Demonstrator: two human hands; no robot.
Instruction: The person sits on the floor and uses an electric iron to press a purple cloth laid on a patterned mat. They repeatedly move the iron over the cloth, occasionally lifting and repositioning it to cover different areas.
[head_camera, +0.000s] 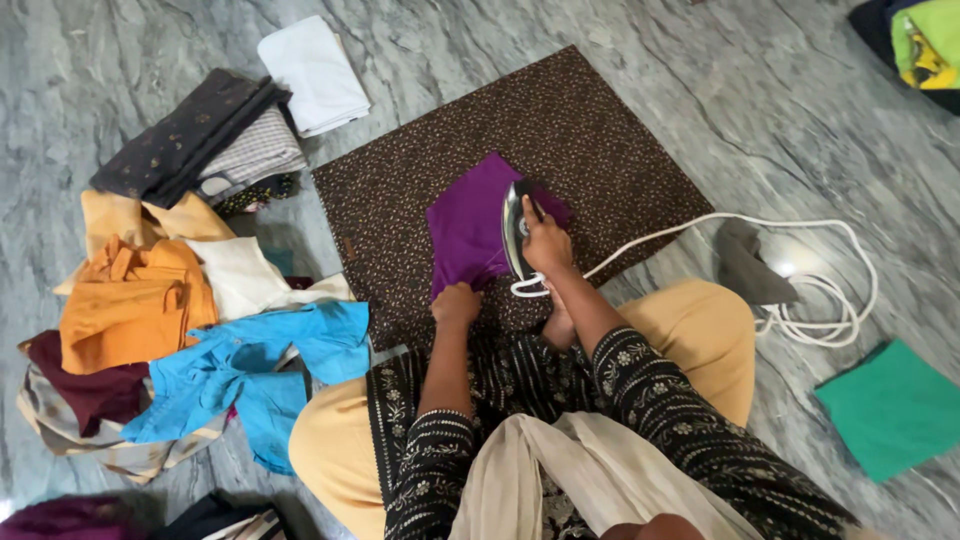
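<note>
My right hand (546, 243) is wrapped tight round the handle of the iron (517, 232), which sits on the purple cloth (468, 226) at centre frame, right side of the piece. My left hand (457, 303) is a loose fist pinning the cloth's lower edge, nothing held inside it as far as I can see. The cloth lies on the brown patterned mat (560, 130) spread on the grey stone floor (700, 60). To do this well, I think: keep the left hand anchoring the hem, push the iron away from it so wrinkles run out, not in. Watch the white cord (800, 225) looping right of frame, give it slack so it doesn't drag the iron. Pile of clothes (150, 300) at left is well apart.
</note>
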